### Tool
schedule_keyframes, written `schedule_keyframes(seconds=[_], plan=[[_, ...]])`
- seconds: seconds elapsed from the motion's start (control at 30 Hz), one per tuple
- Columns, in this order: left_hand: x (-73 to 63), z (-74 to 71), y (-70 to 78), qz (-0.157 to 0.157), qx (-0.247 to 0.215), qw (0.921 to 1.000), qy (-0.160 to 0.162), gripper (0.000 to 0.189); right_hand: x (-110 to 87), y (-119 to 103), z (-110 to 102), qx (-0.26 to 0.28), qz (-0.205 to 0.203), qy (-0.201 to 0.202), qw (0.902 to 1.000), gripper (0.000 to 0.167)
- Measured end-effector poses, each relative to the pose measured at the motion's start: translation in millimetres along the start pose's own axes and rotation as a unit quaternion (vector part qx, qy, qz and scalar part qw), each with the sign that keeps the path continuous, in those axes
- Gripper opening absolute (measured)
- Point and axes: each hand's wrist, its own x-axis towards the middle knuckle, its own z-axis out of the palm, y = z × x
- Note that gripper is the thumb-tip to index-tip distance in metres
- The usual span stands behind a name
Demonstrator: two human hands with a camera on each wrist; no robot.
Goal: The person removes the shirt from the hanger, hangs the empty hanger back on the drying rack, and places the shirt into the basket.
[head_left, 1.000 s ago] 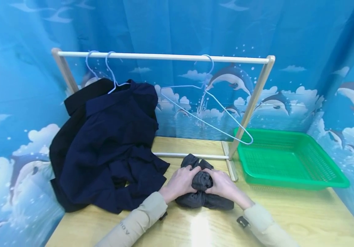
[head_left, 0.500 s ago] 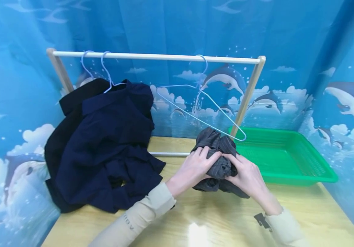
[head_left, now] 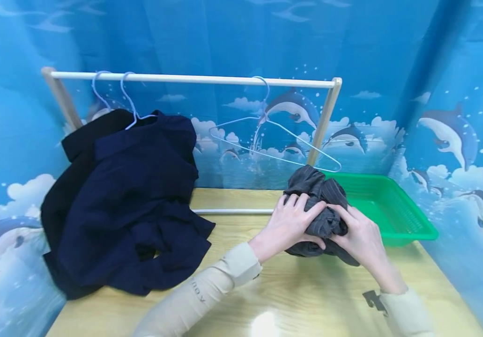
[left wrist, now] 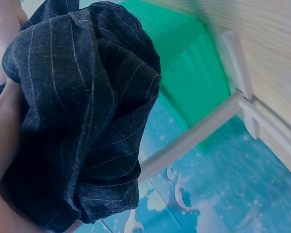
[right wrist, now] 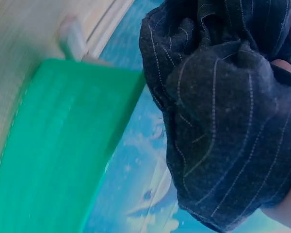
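A dark grey pinstriped garment [head_left: 323, 222], bunched into a bundle, is held between both hands in front of the green basket. My left hand [head_left: 289, 222] grips its left side, thumb below and fingers over the top. From the right, my right hand [head_left: 361, 236] grips the other side with its thumb toward the middle. In the left wrist view the rolled cloth [left wrist: 82, 116] shows thin white stripes and several folds. The right wrist view shows the same striped cloth [right wrist: 228, 126] bulging beside the fingers. What kind of garment it is stays hidden by the folding.
A green plastic basket [head_left: 410, 208] stands at the right on the wooden table [head_left: 308, 299]. Behind is a rack with a white rail [head_left: 190, 78]. Dark navy clothing [head_left: 136, 196] hangs on its left side, and a bare wire hanger [head_left: 262, 119] hangs farther right. A dolphin-print curtain [head_left: 207, 37] encloses the table.
Both hands have lifted the bundled garment off the table and carried it right, toward the basket. The bare hanger has swung slightly. The head view has turned a little to the right.
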Motion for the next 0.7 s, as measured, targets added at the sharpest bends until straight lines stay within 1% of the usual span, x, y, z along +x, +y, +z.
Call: schedule_keyframes(seconds=[0.07, 0.17, 0.27, 0.4, 0.5, 0.57, 0.7], plan=[[8.9, 4.0, 3.5, -0.001, 0.003, 1.0, 0.007, 0.092, 0.3, 8.1, -4.3, -0.006, 0.005, 0.0, 1.0, 0.071], [22.9, 10.6, 10.0, -0.007, 0.003, 0.9999, 0.01, 0.091, 1.2, 22.2, -10.9, -0.015, 0.013, -0.003, 0.9998, 0.071], [36.9, 18.4, 18.9, -0.017, 0.001, 0.9998, 0.01, 0.087, 3.0, 38.0, -17.1, -0.02, 0.021, -0.003, 0.9996, 0.07], [53.7, 31.6, 33.2, -0.028, 0.003, 0.9996, 0.007, 0.079, 4.6, 59.6, -23.4, -0.033, 0.023, 0.012, 0.9991, 0.068], [63.5, 43.9, 43.1, -0.032, 0.005, 0.9995, 0.0, 0.077, 4.8, 75.4, -25.4, -0.047, 0.022, 0.027, 0.9983, 0.067], [68.7, 54.1, 48.7, -0.034, 0.008, 0.9994, 0.003, 0.077, 4.0, 86.4, -24.5, -0.054, 0.021, 0.033, 0.9978, 0.066], [74.7, 78.4, 58.6, -0.042, 0.011, 0.9989, 0.014, 0.079, -3.8, 108.9, -15.7, -0.07, 0.019, 0.02, 0.9972, 0.066]])
